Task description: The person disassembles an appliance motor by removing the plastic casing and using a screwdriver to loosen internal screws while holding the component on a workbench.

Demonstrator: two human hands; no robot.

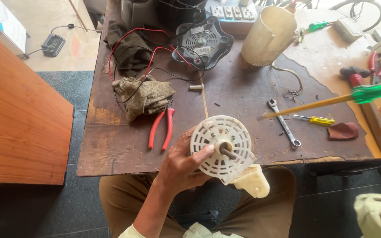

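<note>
- We look down from a head camera at a dark, worn wooden worktop (124, 150), with our lap in brown trousers at the near edge.
- Our left hand (182, 165) is closed around a white plastic motor part (224, 147), fingers wrapped behind it and the thumb pressed on its round, slotted face.
- The part is held up over our lap, just near of the worktop's edge, its short metal shaft pointing towards us; a cream plastic lug sticks out at its lower right.
- Our right hand is not in view. A blurred screwdriver (331, 100) with a green handle and a long yellow shank reaches in from the right, its tip over the worktop just right of the part; we cannot tell what holds it.
- Left of the part lie red-handled pliers (162, 128), and beyond them a crumpled brown rag (143, 96) tangled with red and black wires.
- To the right lie a steel spanner (284, 122) and a small yellow screwdriver (316, 119).
- At the far side stand a dark ribbed appliance base (203, 42) and a cream plastic cylinder (268, 36).
</note>
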